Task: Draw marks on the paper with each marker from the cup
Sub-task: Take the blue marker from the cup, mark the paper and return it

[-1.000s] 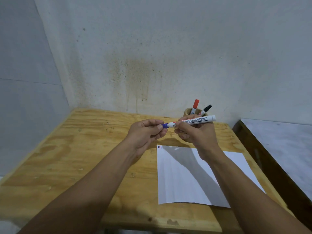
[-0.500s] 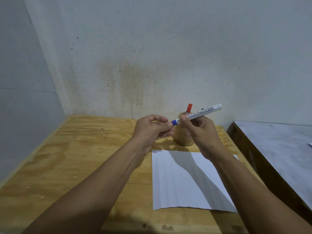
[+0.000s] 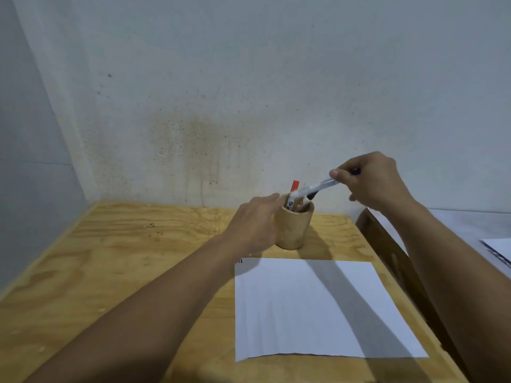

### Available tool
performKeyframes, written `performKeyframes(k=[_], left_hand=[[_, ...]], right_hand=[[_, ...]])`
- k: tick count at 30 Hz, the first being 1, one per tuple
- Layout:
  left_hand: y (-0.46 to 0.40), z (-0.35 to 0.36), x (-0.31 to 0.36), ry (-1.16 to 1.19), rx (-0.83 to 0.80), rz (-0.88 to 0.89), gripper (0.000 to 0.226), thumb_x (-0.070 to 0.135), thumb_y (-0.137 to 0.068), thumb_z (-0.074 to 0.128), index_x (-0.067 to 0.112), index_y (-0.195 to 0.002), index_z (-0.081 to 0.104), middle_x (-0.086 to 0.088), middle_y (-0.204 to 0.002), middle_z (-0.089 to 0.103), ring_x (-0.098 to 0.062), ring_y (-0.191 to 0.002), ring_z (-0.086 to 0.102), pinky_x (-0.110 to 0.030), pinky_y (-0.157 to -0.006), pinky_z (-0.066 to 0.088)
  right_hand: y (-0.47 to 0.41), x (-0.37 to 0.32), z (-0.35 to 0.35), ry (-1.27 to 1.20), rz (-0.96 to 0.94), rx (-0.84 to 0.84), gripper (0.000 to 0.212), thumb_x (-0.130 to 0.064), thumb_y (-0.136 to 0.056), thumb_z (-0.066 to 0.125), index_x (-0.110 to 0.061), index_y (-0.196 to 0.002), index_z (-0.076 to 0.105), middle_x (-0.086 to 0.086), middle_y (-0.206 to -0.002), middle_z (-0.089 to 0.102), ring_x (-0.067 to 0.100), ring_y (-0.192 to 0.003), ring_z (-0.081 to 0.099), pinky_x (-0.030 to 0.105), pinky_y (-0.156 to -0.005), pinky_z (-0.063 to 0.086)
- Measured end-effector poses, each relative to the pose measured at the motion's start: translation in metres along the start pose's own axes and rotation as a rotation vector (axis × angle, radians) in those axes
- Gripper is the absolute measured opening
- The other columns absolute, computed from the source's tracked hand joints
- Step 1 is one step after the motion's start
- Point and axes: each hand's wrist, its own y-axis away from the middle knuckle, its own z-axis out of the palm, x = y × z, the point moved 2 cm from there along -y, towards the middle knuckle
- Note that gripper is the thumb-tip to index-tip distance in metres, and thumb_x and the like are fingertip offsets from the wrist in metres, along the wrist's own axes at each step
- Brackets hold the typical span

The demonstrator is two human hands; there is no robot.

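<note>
Plywood makes up the tabletop [image 3: 116, 261], which is pushed into the corner of a pale wall [image 3: 249, 78] with a brownish speckled stain low down behind it. Reaching in from the lower left, the left hand [image 3: 253, 225] lies against the left side of a round wooden cup [image 3: 294, 229], fingers loosely curved along its wall and rim; whether that grip actually squeezes the cup cannot be told. Inside the cup stands a marker with a red cap [image 3: 293, 193], leaning slightly, with dark print on its white barrel too small to read. Beside it, a marker with a black cap [image 3: 309, 197] pokes above the rim. Above the cup's mouth, a white marker [image 3: 318, 187] slants down to the left, its lower end at the rim, blurred so that any lettering is illegible. Its upper end is pinched in the right hand [image 3: 370, 181], a clenched grip, with a bit of blue showing past the knuckles. Near the front of the tabletop, just before the cup, lies a white sheet of paper [image 3: 304, 308] with tiny marks at its top left corner, partly hidden by the left wrist. To the right sits a second grey surface [image 3: 456, 225].
</note>
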Motion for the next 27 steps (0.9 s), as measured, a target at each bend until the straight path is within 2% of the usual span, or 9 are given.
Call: performKeyframes(k=[1, 4, 7, 10, 14, 17, 21, 24, 27], left_hand=[[-0.001, 0.002, 0.001, -0.037, -0.021, 0.029, 0.061, -0.001, -0.08, 0.051, 0.016, -0.138, 0.04, -0.005, -0.146, 0.043, -0.029, -0.128, 0.04, -0.046, -0.103, 0.037], [-0.003, 0.008, -0.001, -0.1, -0.03, 0.047, 0.057, -0.003, -0.078, 0.052, 0.012, -0.133, 0.046, -0.004, -0.145, 0.045, -0.032, -0.122, 0.046, -0.048, -0.097, 0.041], [-0.005, 0.011, -0.005, -0.108, -0.021, 0.028, 0.061, -0.001, -0.077, 0.054, 0.016, -0.135, 0.045, -0.006, -0.14, 0.051, -0.031, -0.119, 0.049, -0.047, -0.096, 0.043], [-0.005, 0.009, -0.005, -0.107, -0.032, 0.009, 0.067, -0.002, -0.077, 0.054, 0.019, -0.138, 0.04, -0.004, -0.142, 0.049, -0.029, -0.12, 0.049, -0.046, -0.098, 0.042], [-0.003, 0.009, -0.005, -0.101, -0.039, -0.016, 0.066, -0.003, -0.075, 0.054, 0.019, -0.137, 0.042, -0.008, -0.139, 0.051, -0.031, -0.119, 0.049, -0.046, -0.097, 0.044], [-0.003, 0.01, -0.006, -0.099, -0.034, -0.024, 0.066, -0.003, -0.075, 0.054, 0.019, -0.136, 0.042, -0.009, -0.136, 0.053, -0.032, -0.116, 0.051, -0.046, -0.093, 0.046], [-0.004, 0.01, -0.006, -0.091, -0.033, -0.01, 0.068, -0.004, -0.075, 0.054, 0.019, -0.137, 0.041, -0.006, -0.142, 0.049, -0.032, -0.117, 0.051, -0.046, -0.094, 0.046], [-0.004, 0.012, -0.008, -0.078, -0.04, -0.018, 0.068, -0.005, -0.074, 0.054, 0.02, -0.137, 0.041, -0.009, -0.137, 0.052, -0.033, -0.115, 0.052, -0.047, -0.091, 0.047], [-0.003, 0.012, -0.007, -0.075, -0.05, -0.036, 0.072, -0.006, -0.075, 0.053, 0.021, -0.139, 0.036, -0.007, -0.14, 0.05, -0.031, -0.116, 0.051, -0.047, -0.092, 0.047]], right_hand=[[-0.002, 0.0, 0.002, -0.004, -0.012, 0.011, 0.018, -0.024, -0.086, 0.073, -0.008, -0.092, 0.077, 0.013, -0.083, 0.073, 0.024, -0.055, 0.07, 0.026, -0.056, 0.055], [-0.009, 0.001, 0.017, -0.003, -0.033, 0.028, 0.021, -0.02, -0.081, 0.08, -0.011, -0.097, 0.072, 0.01, -0.089, 0.069, 0.027, -0.071, 0.071, 0.039, -0.07, 0.061], [-0.015, 0.005, 0.033, 0.003, -0.037, 0.006, 0.021, -0.009, -0.087, 0.069, -0.018, -0.105, 0.063, 0.009, -0.096, 0.067, 0.029, -0.085, 0.067, 0.045, -0.078, 0.059], [-0.014, 0.007, 0.046, -0.008, -0.031, -0.031, 0.024, -0.003, -0.089, 0.053, -0.022, -0.103, 0.054, 0.008, -0.095, 0.066, 0.028, -0.092, 0.062, 0.041, -0.077, 0.055], [-0.01, 0.014, 0.064, 0.0, -0.017, -0.028, 0.015, -0.014, -0.086, 0.067, -0.023, -0.093, 0.058, 0.008, -0.088, 0.074, 0.026, -0.086, 0.067, 0.039, -0.077, 0.056], [-0.007, 0.021, 0.071, -0.004, -0.013, 0.009, 0.01, -0.019, -0.082, 0.074, -0.019, -0.088, 0.066, 0.003, -0.078, 0.073, 0.021, -0.079, 0.068, 0.03, -0.072, 0.051], [-0.003, 0.024, 0.071, -0.029, -0.004, 0.106, 0.005, -0.021, -0.083, 0.072, -0.016, -0.085, 0.07, 0.001, -0.073, 0.07, 0.018, -0.074, 0.065, 0.028, -0.067, 0.047], [-0.003, 0.025, 0.073, -0.016, -0.006, 0.132, 0.007, -0.018, -0.084, 0.067, -0.014, -0.083, 0.072, 0.005, -0.08, 0.074, 0.022, -0.078, 0.068, 0.035, -0.071, 0.054], [-0.001, 0.026, 0.076, -0.007, 0.0, 0.095, 0.008, -0.018, -0.085, 0.067, -0.013, -0.087, 0.073, 0.005, -0.084, 0.074, 0.02, -0.08, 0.067, 0.025, -0.062, 0.047]])
